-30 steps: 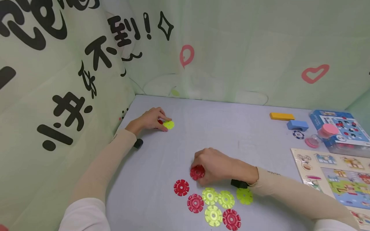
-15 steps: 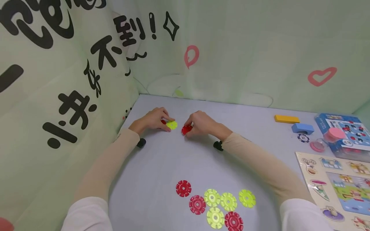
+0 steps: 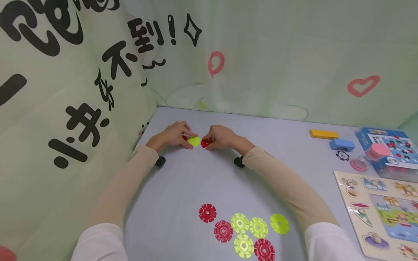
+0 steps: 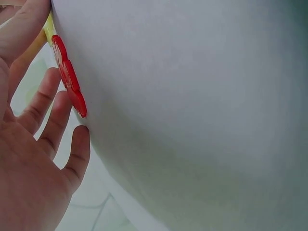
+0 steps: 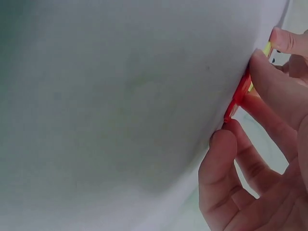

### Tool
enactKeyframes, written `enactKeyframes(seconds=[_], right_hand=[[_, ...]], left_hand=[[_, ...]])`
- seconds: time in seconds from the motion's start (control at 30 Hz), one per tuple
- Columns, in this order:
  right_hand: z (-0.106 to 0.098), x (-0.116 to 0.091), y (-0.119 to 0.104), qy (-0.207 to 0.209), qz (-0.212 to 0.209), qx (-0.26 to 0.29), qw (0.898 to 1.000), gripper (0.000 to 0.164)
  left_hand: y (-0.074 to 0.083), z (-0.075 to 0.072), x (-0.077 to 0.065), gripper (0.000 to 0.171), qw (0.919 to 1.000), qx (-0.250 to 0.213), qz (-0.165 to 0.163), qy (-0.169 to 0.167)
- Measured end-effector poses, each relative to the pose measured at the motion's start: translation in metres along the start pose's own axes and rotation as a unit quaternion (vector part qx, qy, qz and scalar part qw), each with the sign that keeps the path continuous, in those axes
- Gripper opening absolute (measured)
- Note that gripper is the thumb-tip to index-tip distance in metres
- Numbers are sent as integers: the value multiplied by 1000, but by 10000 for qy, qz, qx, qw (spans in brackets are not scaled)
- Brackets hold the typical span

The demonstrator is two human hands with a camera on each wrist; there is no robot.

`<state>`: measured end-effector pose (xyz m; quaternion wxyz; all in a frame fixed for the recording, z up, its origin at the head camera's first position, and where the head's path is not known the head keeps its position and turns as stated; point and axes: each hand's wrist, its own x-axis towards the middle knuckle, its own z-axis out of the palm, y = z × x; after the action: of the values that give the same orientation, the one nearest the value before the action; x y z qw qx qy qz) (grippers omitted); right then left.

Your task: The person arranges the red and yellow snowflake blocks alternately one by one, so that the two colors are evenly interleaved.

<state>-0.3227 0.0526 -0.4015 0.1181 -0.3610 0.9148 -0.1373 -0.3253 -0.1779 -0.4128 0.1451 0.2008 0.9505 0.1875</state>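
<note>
At the far left of the table, my left hand (image 3: 174,135) pinches a yellow-green notched disc (image 3: 194,141) between thumb and finger. A red notched disc (image 4: 68,77) sits beside it under that hand, mostly hidden in the head view. My right hand (image 3: 223,137) pinches another red notched disc (image 3: 205,143) by its edge, facing the yellow-green one across a narrow gap. In the right wrist view this red disc (image 5: 239,94) stays close over the table, thumb on one side and fingers on the other.
Several loose discs, red (image 3: 207,212) and yellow-green (image 3: 258,227), lie at the front middle. On the right are a yellow block (image 3: 324,134), a blue arch block (image 3: 341,145), a chip (image 3: 342,156), a blue box (image 3: 392,141) and a picture puzzle board (image 3: 346,210). Curtains hang behind and left.
My right hand has carried a red disc from the front group to the far left, close to the left hand's disc. The left hand keeps its place.
</note>
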Motion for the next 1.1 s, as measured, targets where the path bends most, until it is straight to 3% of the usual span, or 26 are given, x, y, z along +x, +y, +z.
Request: enactKeyframes(seconds=[0.23, 0.37, 0.5, 0.67, 0.83, 0.97, 1.1], right_hand=[[3, -5, 1, 116, -72, -37, 9999, 47], [5, -22, 0, 256, -279, -2, 9993, 48], [8, -61, -7, 252, -578, 236, 9977, 45], [21, -134, -21, 17, -970, 361, 9946, 41], [27, -204, -41, -512, -788, 428, 9947, 40], [38, -234, -55, -420, -696, 75, 9967, 42], [48, -243, -65, -44, -603, -168, 9980, 40]], left_hand=[[-1, 2, 0, 58, 10000, -80, -2, -1], [-1, 3, 0, 59, 9999, -160, -22, -33], [1, 2, 0, 59, 9998, -216, -54, 3], [7, 0, 0, 64, 9998, -191, -51, -31], [21, 7, 7, 66, 9998, 54, 146, -86], [30, 13, 14, 68, 9990, 291, 346, -68], [34, 15, 15, 67, 9976, 476, 488, -70]])
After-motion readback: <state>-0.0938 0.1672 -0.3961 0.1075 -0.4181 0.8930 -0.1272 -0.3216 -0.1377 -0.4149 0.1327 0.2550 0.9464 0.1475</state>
